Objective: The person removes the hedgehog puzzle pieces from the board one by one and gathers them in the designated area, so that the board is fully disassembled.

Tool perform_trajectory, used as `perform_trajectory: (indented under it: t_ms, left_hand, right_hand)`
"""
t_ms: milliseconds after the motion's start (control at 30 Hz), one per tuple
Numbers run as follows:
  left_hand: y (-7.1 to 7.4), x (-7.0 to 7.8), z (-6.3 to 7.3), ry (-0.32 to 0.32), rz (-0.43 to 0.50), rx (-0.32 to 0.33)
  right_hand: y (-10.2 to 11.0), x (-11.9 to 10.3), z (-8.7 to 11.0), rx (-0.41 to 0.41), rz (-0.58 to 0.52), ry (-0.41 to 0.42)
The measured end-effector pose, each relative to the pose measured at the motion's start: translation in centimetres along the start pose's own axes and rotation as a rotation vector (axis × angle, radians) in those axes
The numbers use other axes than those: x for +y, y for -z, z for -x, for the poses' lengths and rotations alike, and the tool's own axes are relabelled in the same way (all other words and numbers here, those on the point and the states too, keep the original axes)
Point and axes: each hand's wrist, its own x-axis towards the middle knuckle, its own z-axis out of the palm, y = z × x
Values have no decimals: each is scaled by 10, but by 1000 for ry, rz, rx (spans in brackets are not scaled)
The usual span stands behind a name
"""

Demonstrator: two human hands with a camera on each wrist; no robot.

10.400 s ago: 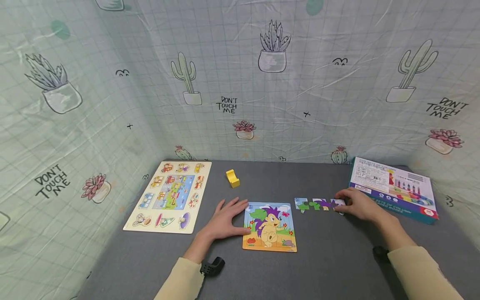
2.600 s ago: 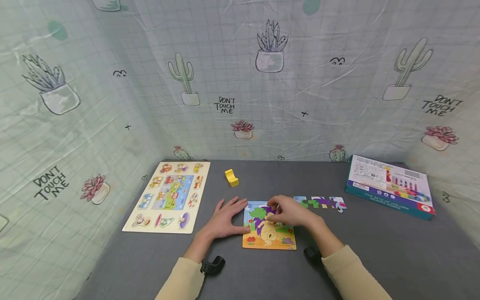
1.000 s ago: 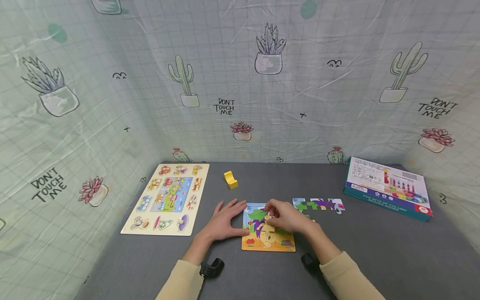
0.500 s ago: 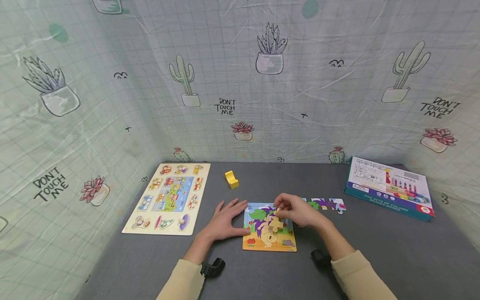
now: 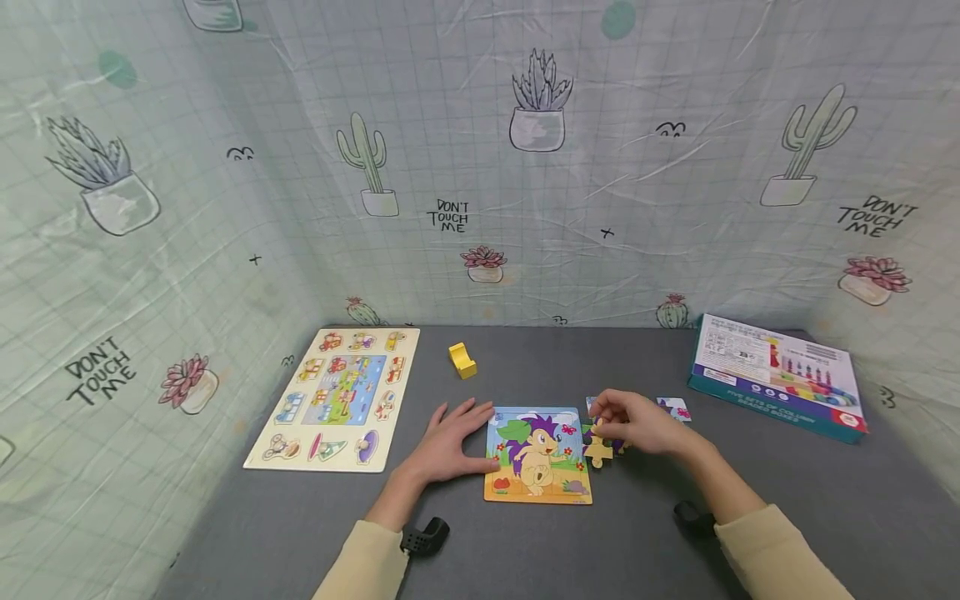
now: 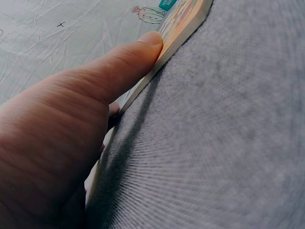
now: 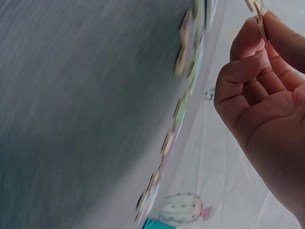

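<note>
Hedgehog board (image 5: 537,454) flat on the table, puzzle piece (image 5: 597,452) pinched just beside it

Backdrop cloth (image 5: 487,179) fills most of the head view, printed with potted cacti and succulents; its black lettering reads "DON'T TOUCH ME" three times, at left, middle and right. Below it spreads a grey table (image 5: 525,550).

With the hedgehog board as clock centre and twelve towards the back wall, a cream board (image 5: 352,429), with small pictures round a blue scene, lies between nine and ten o'clock. Well apart, between two and three, lies a box (image 5: 780,375) whose front side reads "FIVE SETS OF COLUMN BEADED BOXES"; the finer print on top is too small to read.

At nine, the left hand (image 5: 447,446) lies with fingers straight and spread, thumb resting on the hedgehog board's rim, gripping nothing. Slightly above three, the right hand (image 5: 643,423) has thumb and forefinger closed together on the puzzle piece.

Print at the hedgehog board's lower corner, between four and five, is illegible. Loose pieces (image 5: 673,409) lie between two and three, partly hidden by the right hand. A yellow block (image 5: 462,360) sits between ten and eleven. The puzzle piece, yellow and purple, is at three.
</note>
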Motion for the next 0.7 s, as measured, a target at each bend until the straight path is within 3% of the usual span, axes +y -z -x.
perform_trajectory:
  t_ms: [467, 700]
  left_hand:
    - [-3, -2, -2, 0, -9, 0]
    - [-1, -1, -1, 0, -12, 5]
  right_hand:
    - [35, 37, 32, -57, 27, -2]
    - [41, 47, 37, -50, 24, -35]
